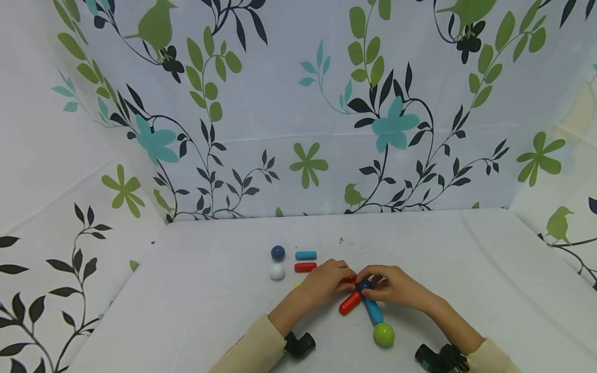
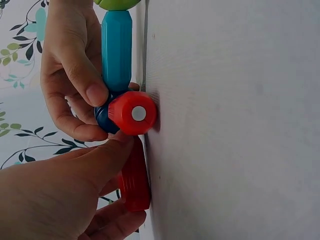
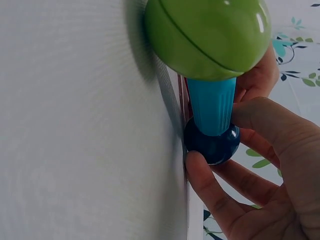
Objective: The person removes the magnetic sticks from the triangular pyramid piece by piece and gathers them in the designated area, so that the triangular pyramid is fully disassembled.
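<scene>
My right hand (image 1: 396,287) pinches a dark blue ball (image 3: 212,145) between thumb and fingers. From that ball a light blue rod (image 1: 373,312) runs toward me, ending at a lime green ball (image 1: 384,334). A red rod (image 1: 350,303) also meets the dark blue ball, pointing down and left in the head view; its near end shows a pale round disc in the left wrist view. My left hand (image 1: 326,280) grips a second red rod (image 2: 135,177), with its thumb tip right by the dark blue ball.
Left of the hands on the white table (image 1: 210,311) lie another dark blue ball (image 1: 278,253), a white ball (image 1: 277,272), a light blue rod (image 1: 306,255) and a red rod (image 1: 305,267). A yellow piece (image 1: 297,284) is mostly hidden by the left hand. Patterned cloth (image 1: 261,114) hangs behind.
</scene>
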Tool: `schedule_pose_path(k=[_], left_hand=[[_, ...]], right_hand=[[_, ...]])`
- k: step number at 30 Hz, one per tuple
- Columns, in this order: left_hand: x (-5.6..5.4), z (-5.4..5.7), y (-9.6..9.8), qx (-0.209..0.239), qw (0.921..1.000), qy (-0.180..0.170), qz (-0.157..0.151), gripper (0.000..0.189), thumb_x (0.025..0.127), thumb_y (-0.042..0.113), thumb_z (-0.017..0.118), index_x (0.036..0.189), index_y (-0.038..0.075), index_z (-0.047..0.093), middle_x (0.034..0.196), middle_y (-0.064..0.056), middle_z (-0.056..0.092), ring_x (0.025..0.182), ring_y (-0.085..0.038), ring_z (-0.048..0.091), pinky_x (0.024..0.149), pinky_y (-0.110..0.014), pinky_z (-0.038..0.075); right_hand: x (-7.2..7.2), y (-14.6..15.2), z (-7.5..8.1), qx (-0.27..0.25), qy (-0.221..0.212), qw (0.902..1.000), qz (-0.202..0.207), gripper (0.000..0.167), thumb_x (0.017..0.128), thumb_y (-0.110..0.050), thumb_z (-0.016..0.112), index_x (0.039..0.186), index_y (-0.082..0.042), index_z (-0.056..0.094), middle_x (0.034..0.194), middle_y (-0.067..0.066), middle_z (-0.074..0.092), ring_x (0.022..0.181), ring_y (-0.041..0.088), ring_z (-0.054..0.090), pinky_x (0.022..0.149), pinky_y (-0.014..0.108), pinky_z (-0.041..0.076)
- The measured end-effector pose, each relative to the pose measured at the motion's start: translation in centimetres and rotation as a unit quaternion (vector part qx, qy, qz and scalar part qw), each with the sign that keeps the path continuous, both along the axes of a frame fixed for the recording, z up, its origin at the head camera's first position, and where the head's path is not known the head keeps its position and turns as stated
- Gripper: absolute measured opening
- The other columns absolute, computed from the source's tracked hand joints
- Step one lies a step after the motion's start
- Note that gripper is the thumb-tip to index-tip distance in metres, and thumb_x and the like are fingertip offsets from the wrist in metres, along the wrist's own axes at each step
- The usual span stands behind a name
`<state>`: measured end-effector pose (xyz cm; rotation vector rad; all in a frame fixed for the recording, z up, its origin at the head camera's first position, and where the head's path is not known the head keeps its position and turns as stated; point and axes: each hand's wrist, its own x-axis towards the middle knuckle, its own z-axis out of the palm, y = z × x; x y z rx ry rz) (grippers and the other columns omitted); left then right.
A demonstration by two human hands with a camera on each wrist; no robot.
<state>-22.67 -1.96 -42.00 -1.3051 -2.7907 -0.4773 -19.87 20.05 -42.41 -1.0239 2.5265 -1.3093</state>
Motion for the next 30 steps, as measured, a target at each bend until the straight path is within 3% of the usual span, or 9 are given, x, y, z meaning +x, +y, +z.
schedule_pose_path(k=[11, 19, 30], left_hand=[[0.2, 0.1, -0.1, 0.006, 0.9998, -0.003, 0.019, 0.025, 0.094, 0.028, 0.065, 0.115, 0.016, 0.071, 0.106, 0.003, 0.068, 0.097, -0.009, 0.061, 0.086, -0.015, 0.047], [0.6, 0.4, -1.0, 0.008, 0.9985, 0.039, 0.037, 0.022, 0.094, 0.026, 0.067, 0.113, 0.017, 0.071, 0.106, 0.002, 0.067, 0.097, -0.011, 0.061, 0.084, -0.015, 0.048], [1.9, 0.8, -3.2, 0.021, 0.9953, 0.081, 0.049, 0.022, 0.091, 0.029, 0.07, 0.11, 0.018, 0.072, 0.1, 0.003, 0.068, 0.092, -0.011, 0.063, 0.083, -0.016, 0.05]], right_hand=[[0.1, 0.0, 0.1, 0.005, -0.006, 1.0, -0.003, 0.023, 0.091, -0.014, 0.068, 0.112, -0.006, 0.065, 0.111, 0.012, 0.065, 0.089, 0.012, 0.059, 0.081, 0.026, 0.054], [0.3, -0.1, 0.5, 0.004, -0.007, 1.0, -0.001, 0.026, 0.091, -0.013, 0.069, 0.113, -0.002, 0.063, 0.11, 0.013, 0.065, 0.09, 0.013, 0.059, 0.081, 0.028, 0.055], [0.1, -0.2, 0.3, 0.004, -0.014, 0.9998, -0.015, 0.025, 0.09, -0.013, 0.069, 0.112, -0.003, 0.064, 0.108, 0.012, 0.065, 0.09, 0.014, 0.06, 0.079, 0.021, 0.053]])
